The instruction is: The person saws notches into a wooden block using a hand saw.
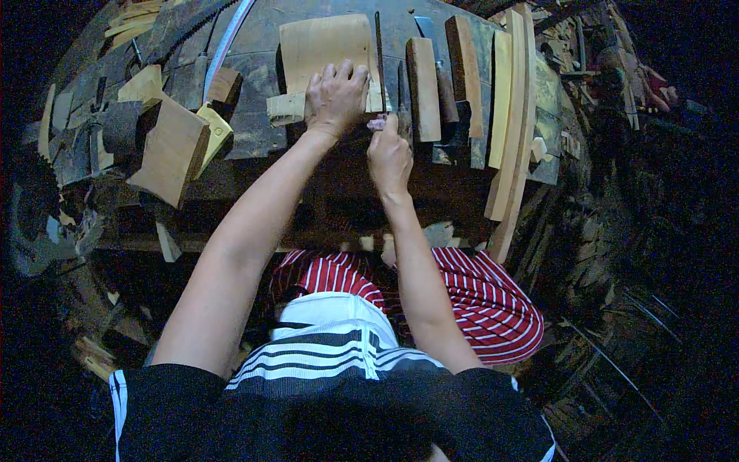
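My left hand [336, 100] presses down on a light wooden board [323, 42], its fingers apart and its palm over a pale wood strip [286, 108] at the board's near edge. My right hand [390, 158] is closed around the near end of a narrow saw [379, 58]. The saw's thin dark blade points away from me along the board's right edge. Something pinkish, like a wrapping, shows by my right thumb. Whether the blade touches the wood, I cannot tell.
Right of the saw stand wooden blocks [423, 88] and long curved strips [517, 131]. A cut wood piece [173, 146], a yellow tool [215, 129] and a pale curved tape [223, 50] lie left on the dark workbench [254, 127]. Wood scraps surround the bench.
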